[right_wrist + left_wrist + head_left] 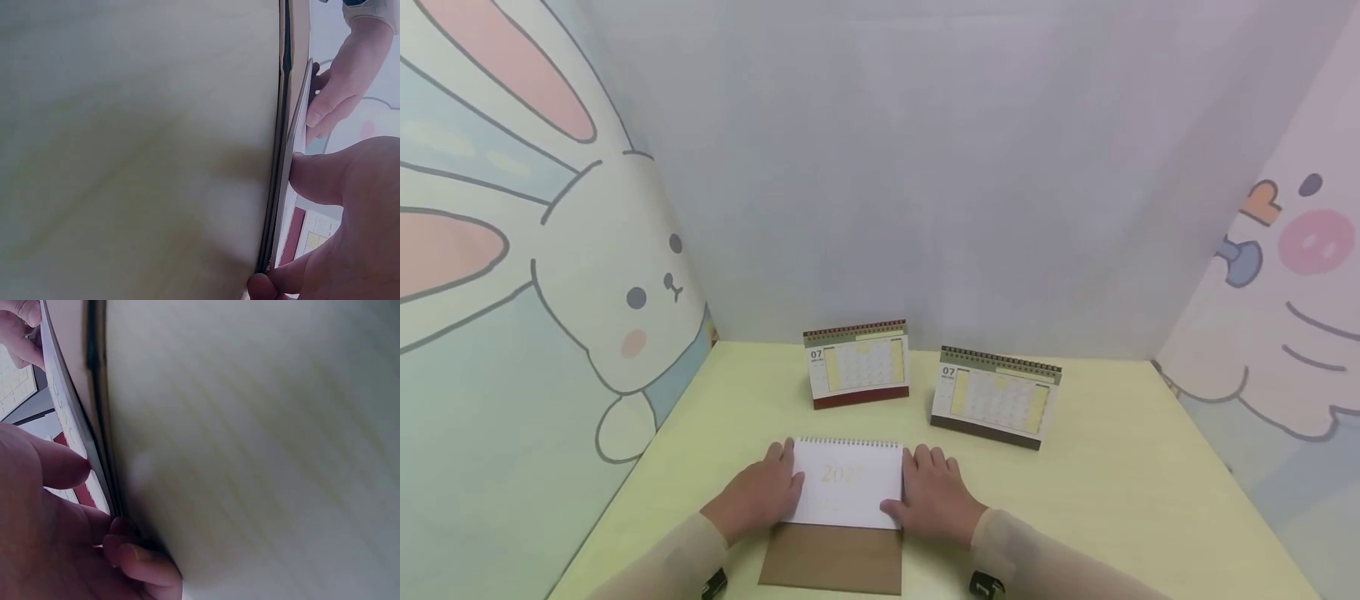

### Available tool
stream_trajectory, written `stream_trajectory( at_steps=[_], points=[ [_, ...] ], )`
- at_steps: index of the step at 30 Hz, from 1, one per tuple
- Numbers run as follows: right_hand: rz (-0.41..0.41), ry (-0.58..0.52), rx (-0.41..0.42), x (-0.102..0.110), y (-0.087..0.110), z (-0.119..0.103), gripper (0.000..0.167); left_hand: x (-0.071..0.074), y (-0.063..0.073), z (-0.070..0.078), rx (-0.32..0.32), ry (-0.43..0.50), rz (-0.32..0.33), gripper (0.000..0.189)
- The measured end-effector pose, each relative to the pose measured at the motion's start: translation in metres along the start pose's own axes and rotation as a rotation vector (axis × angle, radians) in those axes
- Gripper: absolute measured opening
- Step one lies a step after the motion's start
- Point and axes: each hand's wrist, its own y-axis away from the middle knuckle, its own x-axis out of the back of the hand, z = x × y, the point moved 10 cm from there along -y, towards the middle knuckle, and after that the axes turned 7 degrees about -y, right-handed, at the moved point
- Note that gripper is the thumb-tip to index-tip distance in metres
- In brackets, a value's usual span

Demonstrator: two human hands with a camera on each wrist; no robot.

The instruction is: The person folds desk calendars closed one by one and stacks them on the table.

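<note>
A spiral-bound desk calendar (847,500) lies folded low on the table, its white cover carrying pale gold digits and its brown backing board (833,560) showing below. My left hand (758,495) grips the left edge, thumb on the cover and fingertips at the upper left corner. On the opposite edge, my right hand (938,498) has its thumb on the cover and its fingers by the upper right corner. Both wrist views show the calendar edge-on, with the left hand's thumb (65,465) and the right hand's thumb (319,178) against the white pages.
Two desk calendars stand upright behind: one with a red base (859,367) at back centre, one with a dark base (996,398) to its right. The pale yellow table (1120,483) meets a plain back wall (925,167), with cartoon-printed side panels left and right.
</note>
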Motion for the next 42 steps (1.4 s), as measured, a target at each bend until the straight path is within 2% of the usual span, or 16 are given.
stream_trajectory(
  at_steps=[5,9,14,25,29,33,38,42],
  points=[
    [-0.010,-0.010,-0.008,-0.001,-0.002,0.000,0.100,-0.003,-0.002,-0.004,0.017,0.013,-0.015,0.078],
    [-0.019,-0.008,-0.015,-0.001,-0.001,0.001,0.100,-0.007,-0.004,-0.002,0.008,0.010,-0.020,0.078],
    [-0.006,-0.016,-0.005,0.005,-0.001,0.000,0.100,-0.002,-0.006,-0.001,0.007,-0.014,0.008,0.077],
    [-0.022,-0.040,-0.004,0.010,-0.003,0.009,0.093,0.003,-0.004,-0.001,0.011,0.046,-0.015,0.079],
    [-0.005,-0.074,0.014,0.017,0.002,0.010,0.084,0.009,-0.004,-0.003,0.027,0.061,0.007,0.076],
    [0.049,-0.097,0.029,0.026,0.010,0.013,0.079,0.022,-0.006,-0.001,0.025,0.097,0.071,0.068],
    [0.139,-0.187,0.028,0.043,0.019,0.020,0.080,0.041,-0.007,0.010,-0.016,0.163,0.151,0.061],
    [0.209,-0.242,0.034,0.059,0.023,0.027,0.076,0.051,-0.008,0.021,-0.055,0.256,0.177,0.058]
  ],
)
